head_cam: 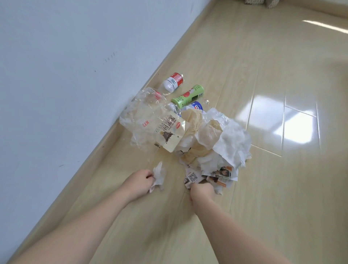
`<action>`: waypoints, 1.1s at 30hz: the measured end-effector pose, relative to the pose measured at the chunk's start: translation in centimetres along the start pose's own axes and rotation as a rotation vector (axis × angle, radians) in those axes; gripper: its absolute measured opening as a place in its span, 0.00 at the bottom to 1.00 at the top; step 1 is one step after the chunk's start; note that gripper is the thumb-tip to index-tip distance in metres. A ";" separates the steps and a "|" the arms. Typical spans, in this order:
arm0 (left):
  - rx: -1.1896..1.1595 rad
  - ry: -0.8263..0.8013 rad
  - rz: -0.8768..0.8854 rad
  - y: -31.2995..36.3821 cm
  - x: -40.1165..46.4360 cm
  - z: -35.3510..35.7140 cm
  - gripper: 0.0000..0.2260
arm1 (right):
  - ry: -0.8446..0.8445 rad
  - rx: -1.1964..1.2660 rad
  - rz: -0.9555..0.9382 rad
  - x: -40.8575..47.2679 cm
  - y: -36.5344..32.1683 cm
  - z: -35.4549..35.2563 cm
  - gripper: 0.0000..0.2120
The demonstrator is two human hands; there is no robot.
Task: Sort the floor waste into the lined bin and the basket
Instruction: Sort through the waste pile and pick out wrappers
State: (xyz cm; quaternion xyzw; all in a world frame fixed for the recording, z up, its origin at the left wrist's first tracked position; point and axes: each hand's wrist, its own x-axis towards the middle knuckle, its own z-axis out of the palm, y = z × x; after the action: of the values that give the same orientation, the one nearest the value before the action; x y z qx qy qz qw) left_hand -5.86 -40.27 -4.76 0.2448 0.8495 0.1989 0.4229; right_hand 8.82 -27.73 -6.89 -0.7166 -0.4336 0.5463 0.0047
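A heap of waste lies on the wooden floor near the wall: white and brownish crumpled tissues (222, 139), a beige snack wrapper (169, 132), clear plastic film (143, 111), printed paper scraps (218, 174), a green-labelled bottle (188, 95), a red-and-white-labelled bottle (173, 82) and a blue-labelled bottle (197, 105). My left hand (139, 181) is closed on a small white tissue (158, 176) just left of the heap. My right hand (202, 192) is closed on paper with a QR code (192, 178) at the heap's near edge. Neither bin nor basket is in view.
A pale wall (66, 75) with a wooden skirting board (105, 139) runs diagonally along the left. Glossy plank floor (282, 113) stretches to the right and far side. Patterned objects (263, 2) sit at the top edge.
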 end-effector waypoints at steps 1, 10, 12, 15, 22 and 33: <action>-0.052 -0.014 -0.005 -0.1 0.0 -0.3 0.12 | -0.006 -0.011 -0.002 0.4 0.2 0.2 0.08; -0.331 -0.013 0.011 0.2 -0.5 -0.5 0.05 | -0.118 0.089 -0.013 -1.2 0.3 -2.1 0.10; -0.306 -0.016 0.017 0.6 -0.7 -0.5 0.09 | -0.177 0.129 0.019 -2.1 0.2 -2.6 0.09; -0.200 -0.010 0.055 0.9 -1.1 -0.5 0.13 | -0.230 0.176 0.056 -2.9 0.0 -2.9 0.08; -0.174 0.037 0.085 1.2 -2.6 -1.1 0.08 | -0.301 0.047 -0.015 -4.4 0.9 -4.4 0.10; 0.193 0.068 0.201 2.1 -2.9 0.5 0.20 | -0.332 -0.075 -0.123 -5.2 1.8 -7.2 0.06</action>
State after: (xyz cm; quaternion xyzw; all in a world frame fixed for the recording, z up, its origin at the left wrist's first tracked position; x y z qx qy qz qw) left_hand -3.37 -40.19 -2.08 0.3613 0.8498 0.1656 0.3462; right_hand 15.52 -28.73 -0.85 -0.5882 -0.4916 0.6393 -0.0602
